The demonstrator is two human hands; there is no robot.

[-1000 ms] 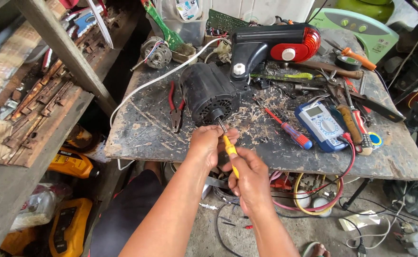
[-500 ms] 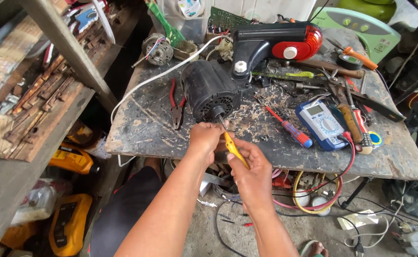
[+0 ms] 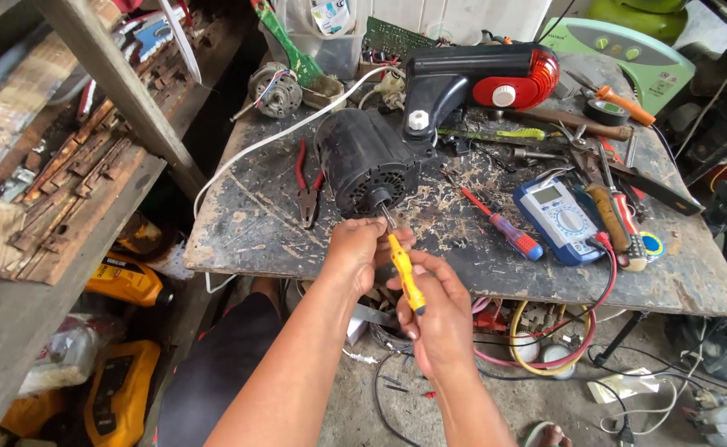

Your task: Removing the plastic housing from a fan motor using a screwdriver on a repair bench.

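Both forearms come up from the bottom of the frame to the near edge of the counter (image 3: 256, 223), at the centre. The left hand (image 3: 362, 252) is curled just below the motor (image 3: 369, 171), with its fingers bent around the metal shank of the screwdriver (image 3: 403, 271), near the tip. The right hand (image 3: 440, 319) is lower and a little to the right, closed on the yellow handle of the screwdriver. The two hands are close together, almost touching. The long axis of the screwdriver runs from the lower right to the upper left, and its tip points up at the round front face of the motor, which lies on its side and faces the person. In the upper middle of the frame a clear plastic tub (image 3: 326, 37) stands at the far side of the counter; I cannot tell what is in it. A blue multimeter (image 3: 559, 219) lies on the right.
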